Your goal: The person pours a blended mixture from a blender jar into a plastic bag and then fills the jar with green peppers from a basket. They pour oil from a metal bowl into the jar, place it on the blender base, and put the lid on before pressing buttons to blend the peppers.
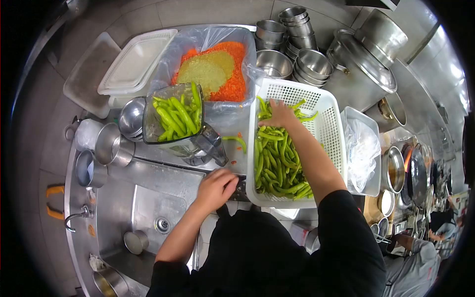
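Note:
My right hand (279, 116) reaches into a white perforated basket (330, 126) and touches the long green chili peppers (277, 163) heaped in its left side. Its fingers are spread over them, and the peppers hide part of the fingertips. My left hand (216, 189) hangs by the counter's front edge, fingers loosely bent, thumb apart, nothing visible in it. Just beyond it stands a clear blender jug (173, 141) with a dark handle, filled with green chili peppers. One loose pepper (236, 140) lies on the counter between jug and basket.
Behind the jug, a plastic-lined tub (213, 37) holds chopped red and yellowish-green food. Steel pots (302, 29) are stacked at the back. A sink (153, 198) lies left, and a bin with plastic bags (361, 143) adjoins the basket. Another person (413, 262) is at far right.

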The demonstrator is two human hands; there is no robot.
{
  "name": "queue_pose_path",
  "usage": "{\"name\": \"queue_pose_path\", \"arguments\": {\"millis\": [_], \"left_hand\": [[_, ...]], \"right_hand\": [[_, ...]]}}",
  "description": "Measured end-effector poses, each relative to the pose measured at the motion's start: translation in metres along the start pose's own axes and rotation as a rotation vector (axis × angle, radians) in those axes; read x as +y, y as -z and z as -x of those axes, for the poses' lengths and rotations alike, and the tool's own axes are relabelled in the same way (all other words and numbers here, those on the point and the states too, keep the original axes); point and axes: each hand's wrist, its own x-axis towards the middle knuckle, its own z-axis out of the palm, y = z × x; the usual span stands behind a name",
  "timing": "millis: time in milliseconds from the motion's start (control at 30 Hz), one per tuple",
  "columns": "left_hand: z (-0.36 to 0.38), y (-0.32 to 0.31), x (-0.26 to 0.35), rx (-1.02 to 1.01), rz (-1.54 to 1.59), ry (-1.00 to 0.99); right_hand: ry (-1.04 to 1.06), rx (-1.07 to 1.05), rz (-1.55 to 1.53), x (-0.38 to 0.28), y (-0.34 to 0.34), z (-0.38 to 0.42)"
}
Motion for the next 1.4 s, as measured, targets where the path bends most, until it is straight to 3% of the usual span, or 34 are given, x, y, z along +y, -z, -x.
{"name": "queue_pose_path", "arguments": {"millis": [67, 133, 233, 367, 433, 567, 633, 700, 767, 833, 933, 1033, 1100, 1167, 1233, 1300, 1367, 1400], "left_hand": [[-0.015, -0.039, -0.023, -0.124, -0.154, 0.268], [-0.035, -0.081, -0.064, 0.191, -0.267, 0.067], [-0.064, -0.141, -0.134, 0.168, -0.219, 0.231], [-0.083, -0.111, -0.105, -0.038, -0.325, 0.279], [-0.081, -0.119, -0.103, 0.023, -0.307, 0.573], [-0.04, -0.107, -0.092, 0.073, -0.401, 0.344], [-0.023, -0.09, -0.077, 0.127, 0.379, 0.995], [-0.011, -0.033, -0.019, -0.147, -0.475, 0.42], [0.012, -0.001, -0.005, -0.197, -0.44, 0.479], [0.029, 0.036, 0.014, -0.179, -0.343, 0.483], [0.036, 0.095, 0.039, -0.064, -0.168, 0.475], [0.02, 0.154, 0.062, 0.141, -0.104, 0.483], [-0.001, 0.178, 0.054, 0.397, -0.049, 0.301], [-0.041, 0.204, 0.062, 0.412, -0.211, 0.254], [-0.077, 0.21, 0.044, 0.413, -0.285, 0.2], [-0.104, 0.209, 0.023, 0.331, -0.336, 0.061], [-0.117, 0.206, 0.005, 0.045, -0.4, 0.054], [-0.118, 0.204, 0.003, 0.051, -0.404, 0.057]], "right_hand": [[0.047, -0.097, 0.123, 0.001, 0.0, -0.011], [0.094, -0.192, 0.248, -0.002, 0.004, -0.011], [0.121, -0.175, 0.225, -0.011, 0.002, 0.0], [0.154, -0.03, 0.096, -0.002, -0.015, 0.001], [0.147, 0.007, 0.131, 0.0, -0.014, 0.005], [0.172, 0.032, -0.041, 0.012, -0.009, 0.005], [0.211, 0.015, -0.171, 0.034, -0.006, -0.001], [0.231, 0.088, -0.463, 0.048, 0.011, 0.01], [0.15, 0.076, -0.515, 0.056, 0.026, 0.028], [0.23, 0.191, -0.95, 0.078, 0.014, 0.025], [0.265, 0.256, -1.142, 0.069, 0.044, 0.048], [0.265, 0.282, -1.031, 0.088, 0.046, 0.034], [0.262, 0.346, -0.997, 0.085, 0.06, 0.039], [0.229, 0.322, -1.124, 0.072, 0.092, 0.056], [0.356, 0.436, -1.149, 0.059, 0.117, 0.057], [0.413, 0.428, -1.28, 0.032, 0.158, 0.074], [0.543, 0.454, -1.35, -0.005, 0.197, 0.088], [0.59, 0.459, -1.395, -0.028, 0.216, 0.1]]}}
